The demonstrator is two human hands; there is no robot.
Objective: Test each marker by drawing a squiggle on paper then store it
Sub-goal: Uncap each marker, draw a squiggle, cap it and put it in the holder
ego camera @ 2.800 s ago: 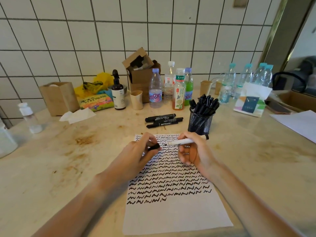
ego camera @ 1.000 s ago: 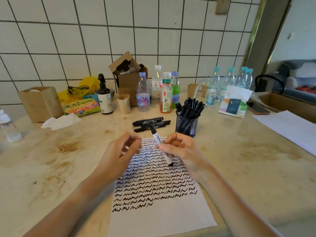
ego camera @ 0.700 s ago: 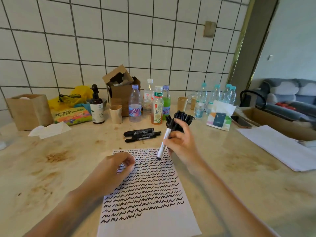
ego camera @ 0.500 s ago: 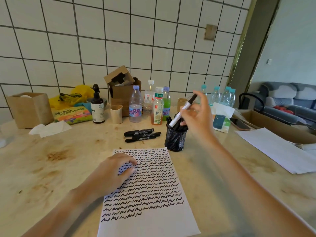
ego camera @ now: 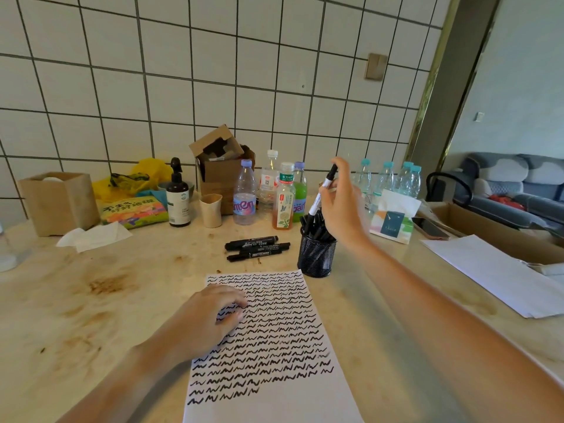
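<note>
Head view, single frame. Right hand [ego camera: 341, 206] raised over the black mesh pen cup [ego camera: 316, 257], fingers pinching one white-barrelled marker [ego camera: 323, 190]; the marker is tilted, black cap end up and far, lower end down among the black markers standing in the cup. Count of markers in the cup: cannot tell, they are bunched and partly hidden by the hand. Three black markers [ego camera: 257, 247] lie on the tabletop [ego camera: 122, 300] just left of the cup, side by side, roughly parallel, touching or nearly so. Left hand [ego camera: 210, 315] rests on the left part of the paper sheet [ego camera: 268, 346], fingers loosely curled with tips on the paper, nothing held. One sheet, covered with rows of black squiggles down to a last short row near the bottom; blank strip below that, near edge cut off by the frame. Cup stands just beyond the sheet's far right corner, not on it. Far row against the tiled wall: three clear bottles plus one tea bottle [ego camera: 283, 199] left of the hand, four blue-capped bottles [ego camera: 387, 181] right of it, one pump bottle [ego camera: 178, 196], one paper cup [ego camera: 211, 210]. Bare tabletop lies left of the sheet and between the right forearm and the second white sheet [ego camera: 494, 273] at far right.
</note>
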